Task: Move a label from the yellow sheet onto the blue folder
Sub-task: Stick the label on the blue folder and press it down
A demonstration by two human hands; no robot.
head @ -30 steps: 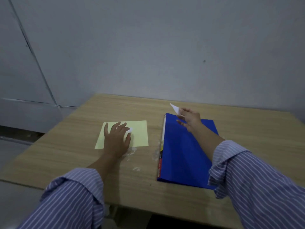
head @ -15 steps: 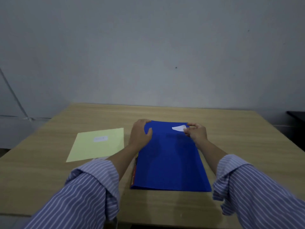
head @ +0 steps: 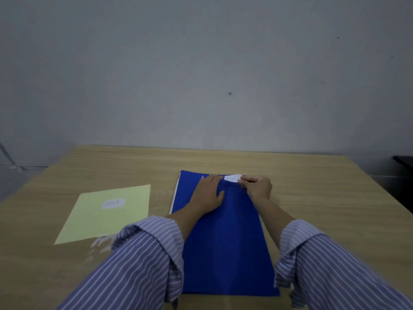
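Sitting against a grey wall, a wood table is carrying 1 blue folder, 1 yellow sheet to its left w/ 1 label on it, and a 2nd label at the folder's far end. Left hand is lying flat on the folder, fingers spread; right hand is pinching that 2nd label.

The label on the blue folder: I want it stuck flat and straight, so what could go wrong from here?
1. The label sits at the far edge of the blue folder, pinched by the right hand; it might end up skewed or overhanging.
2. One end looks lifted, so pressing it down unevenly could crease it.
3. The left hand lies flat on the folder; if it lifts early, the folder may slide on the table.
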